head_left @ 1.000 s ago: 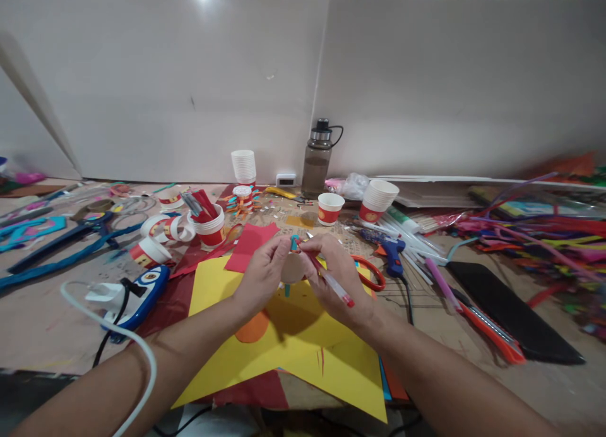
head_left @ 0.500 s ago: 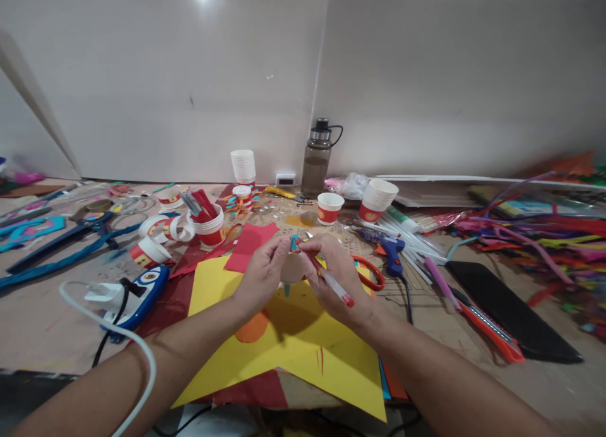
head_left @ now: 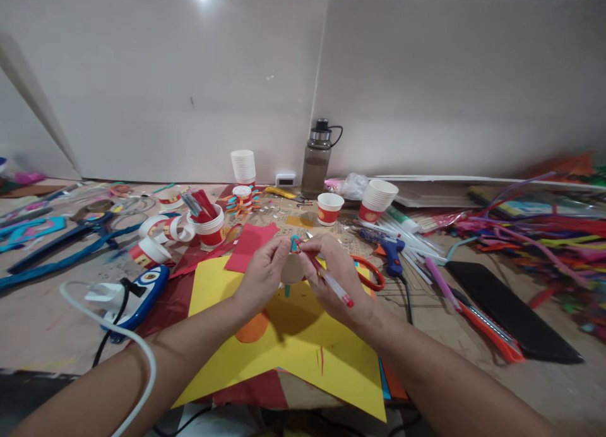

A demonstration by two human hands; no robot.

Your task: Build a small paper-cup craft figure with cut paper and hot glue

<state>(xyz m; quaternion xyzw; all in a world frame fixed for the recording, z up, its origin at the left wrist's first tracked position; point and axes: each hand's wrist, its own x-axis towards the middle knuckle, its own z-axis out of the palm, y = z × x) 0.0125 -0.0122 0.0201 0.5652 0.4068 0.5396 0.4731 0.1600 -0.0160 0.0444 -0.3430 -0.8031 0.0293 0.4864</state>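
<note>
My left hand (head_left: 263, 268) is closed on the edge of a small round pale piece (head_left: 292, 269), which looks like the base of a paper cup. A blue strip (head_left: 294, 242) curls at its top, and another blue end hangs below it. Across from it, my right hand (head_left: 341, 279) grips a red pen (head_left: 338, 288) with a clear barrel. Its fingertips also meet at the blue strip and the right side of the round piece. Beneath both hands lie yellow paper sheets (head_left: 265, 361) and an orange paper circle (head_left: 252, 327).
Left are a cup of red markers (head_left: 209, 228), cut cup rings (head_left: 150, 252) and a blue power strip (head_left: 148, 292). Behind stand a bottle (head_left: 316, 165) and cup stacks (head_left: 377, 200). Right are orange-handled scissors (head_left: 372, 274), a blue glue gun (head_left: 392, 254), a utility knife (head_left: 492, 333) and a black phone-like slab (head_left: 511, 311).
Hardly anything differs. My fingers shift very slightly at the blue strip, and both hands keep their hold on the round piece and the pen.
</note>
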